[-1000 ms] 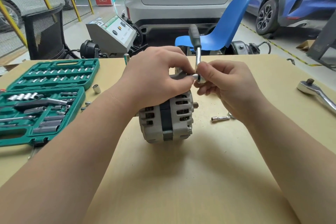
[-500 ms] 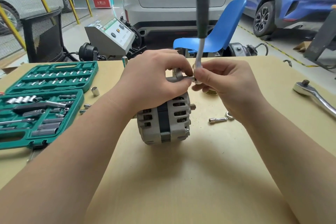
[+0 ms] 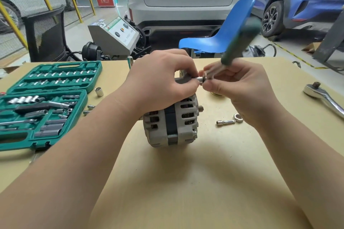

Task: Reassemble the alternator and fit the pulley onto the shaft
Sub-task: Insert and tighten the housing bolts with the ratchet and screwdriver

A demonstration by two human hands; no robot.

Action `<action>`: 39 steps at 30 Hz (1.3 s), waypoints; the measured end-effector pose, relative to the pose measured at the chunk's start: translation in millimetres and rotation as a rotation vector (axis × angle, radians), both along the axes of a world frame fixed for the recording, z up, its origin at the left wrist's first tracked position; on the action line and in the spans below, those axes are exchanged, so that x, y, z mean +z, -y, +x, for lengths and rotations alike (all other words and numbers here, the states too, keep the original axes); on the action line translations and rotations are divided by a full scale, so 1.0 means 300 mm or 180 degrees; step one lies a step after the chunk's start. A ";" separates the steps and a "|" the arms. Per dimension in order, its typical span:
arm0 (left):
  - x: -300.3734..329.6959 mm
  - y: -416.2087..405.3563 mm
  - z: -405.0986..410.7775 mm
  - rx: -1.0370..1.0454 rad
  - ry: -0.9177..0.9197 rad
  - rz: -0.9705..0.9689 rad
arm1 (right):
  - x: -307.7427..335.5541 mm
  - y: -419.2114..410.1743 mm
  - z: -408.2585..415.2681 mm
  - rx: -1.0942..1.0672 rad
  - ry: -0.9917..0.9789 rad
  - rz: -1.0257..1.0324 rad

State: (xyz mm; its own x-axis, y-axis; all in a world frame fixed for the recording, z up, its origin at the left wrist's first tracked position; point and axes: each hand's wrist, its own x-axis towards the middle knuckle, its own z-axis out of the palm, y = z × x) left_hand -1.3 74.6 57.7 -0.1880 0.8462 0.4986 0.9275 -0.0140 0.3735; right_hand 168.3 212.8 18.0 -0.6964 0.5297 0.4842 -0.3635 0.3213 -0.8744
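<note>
A through-bolt is being run in at the top of the alternator [image 3: 171, 122] with a small ratchet [image 3: 232, 46]

The alternator lies on its side near the middle of the table [image 3: 186, 182], its long axis level and running left to right, the bare shaft stub [image 3: 200, 107] pointing right; the left hand [image 3: 160, 83] is laid over the housing with its fingertips pinched on the socket [image 3: 200, 79]; the right hand [image 3: 242, 87] is curled round the ratchet head, the blurred green handle slanting up to the right; the socket is best kept square on the fastener and the body pressed down so it is not rolled; short, light swings are advised until the thread is felt to seat; no pulley is seen on the shaft.
</note>
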 end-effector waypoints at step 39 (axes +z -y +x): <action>0.006 0.000 0.003 0.0016 0.0031 -0.0044 | 0.020 0.001 0.021 -0.0047 0.0145 0.0220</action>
State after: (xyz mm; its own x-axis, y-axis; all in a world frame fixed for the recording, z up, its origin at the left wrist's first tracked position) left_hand -0.4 74.7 59.7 -0.1970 0.8520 0.4851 0.9239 -0.0043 0.3827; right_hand 174.6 212.4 24.1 -0.7109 0.5067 0.4878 -0.3185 0.3865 -0.8656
